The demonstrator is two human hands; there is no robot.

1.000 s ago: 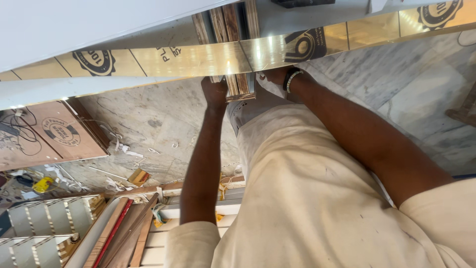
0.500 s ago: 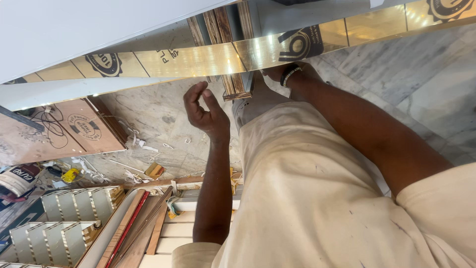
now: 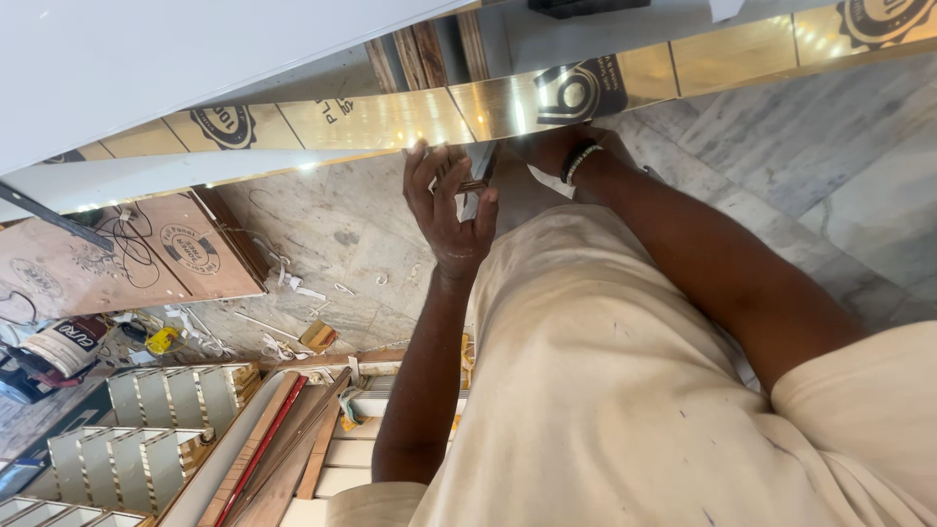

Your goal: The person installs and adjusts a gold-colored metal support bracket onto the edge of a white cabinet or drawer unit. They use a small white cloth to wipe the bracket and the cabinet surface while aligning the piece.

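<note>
Above marble floor [image 3: 830, 166], long gold strip [image 3: 390, 119] slanting across; left hand [image 3: 444, 210] loose-fingered beneath, right hand [image 3: 556, 151] unclear.

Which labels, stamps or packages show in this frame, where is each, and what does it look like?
Round dark emblems, repeated along the shiny gold strip by the left hand.
Round dark stamp on the brown plywood board, left.
Cylindrical container, white with a dark and red label, lower left.
Small yellow item on the floor; kind unclear.
</note>
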